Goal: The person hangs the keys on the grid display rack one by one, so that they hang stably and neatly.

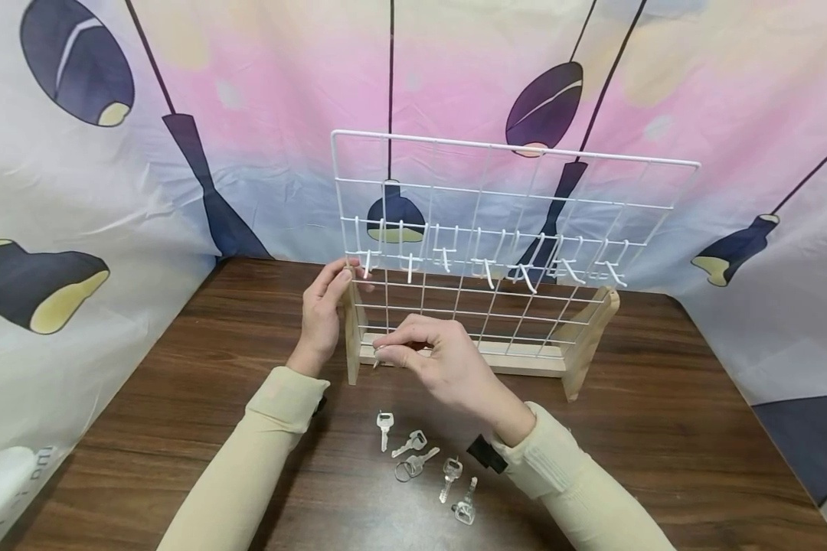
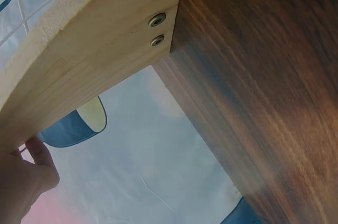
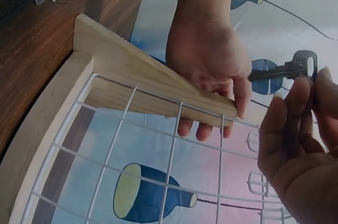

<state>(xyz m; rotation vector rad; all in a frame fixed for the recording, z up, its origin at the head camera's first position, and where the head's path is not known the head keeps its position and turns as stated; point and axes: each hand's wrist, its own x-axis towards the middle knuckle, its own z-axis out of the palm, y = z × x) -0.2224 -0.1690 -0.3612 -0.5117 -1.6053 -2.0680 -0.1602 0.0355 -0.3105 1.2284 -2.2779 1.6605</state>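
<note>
My left hand [image 1: 320, 310] grips the top of the left wooden side piece [image 1: 352, 329] of a white wire grid rack [image 1: 517, 145]. In the right wrist view its fingers wrap round the board. My right hand [image 1: 448, 363] pinches a metal key [image 3: 303, 66] by its head, thumb against fingers, in front of the grid's lower left. The key's blade points toward the left hand in that view. A row of white hooks [image 1: 485, 269] hangs across the grid, above the right hand. Several loose keys [image 1: 384, 430] lie on the table below the hands.
The rack stands on a brown wood-grain table [image 1: 200, 398], its right wooden side piece [image 1: 591, 344] opposite the held one. One key on the table carries a split ring [image 1: 403, 472]. Behind hangs a patterned cloth [image 1: 282, 92]. A white object [image 1: 3, 490] sits at lower left.
</note>
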